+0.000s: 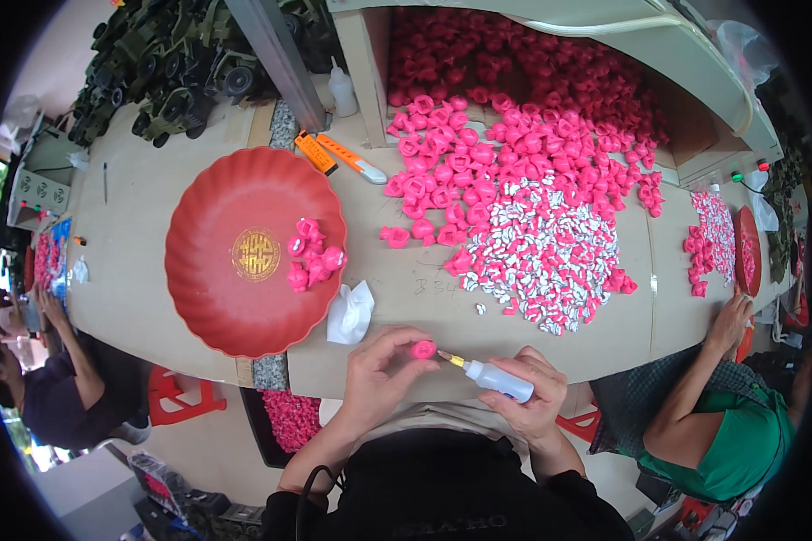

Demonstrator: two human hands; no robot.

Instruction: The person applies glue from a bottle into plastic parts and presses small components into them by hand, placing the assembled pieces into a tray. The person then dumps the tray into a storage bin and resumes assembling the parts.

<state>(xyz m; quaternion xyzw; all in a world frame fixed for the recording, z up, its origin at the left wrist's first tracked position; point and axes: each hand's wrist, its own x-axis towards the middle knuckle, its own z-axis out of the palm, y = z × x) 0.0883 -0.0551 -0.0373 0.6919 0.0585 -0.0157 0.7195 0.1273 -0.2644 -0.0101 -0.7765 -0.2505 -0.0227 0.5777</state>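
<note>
Near the table's front edge, my left hand point(376, 371) pinches a small round pink plastic piece point(423, 350) between thumb and fingertips. My right hand point(530, 394) is wrapped round a translucent squeeze bottle point(503, 382) with a yellow collar and thin nozzle. The bottle lies tilted, its tip pointing left, close beside the pink piece; whether they touch I cannot tell. Left of my hands is a red scalloped tray point(212, 203) with several pink pieces point(316, 261) at its right side. A crumpled white tissue point(350, 313) lies between tray and left hand.
Hollow pink parts point(523, 135) spill from a cabinet, with small white-and-pink parts point(550, 257) in front. An orange utility knife point(352, 160) and another squeeze bottle point(341, 92) lie farther back. Green toy vehicles point(176, 68) fill the far left. People sit at both sides.
</note>
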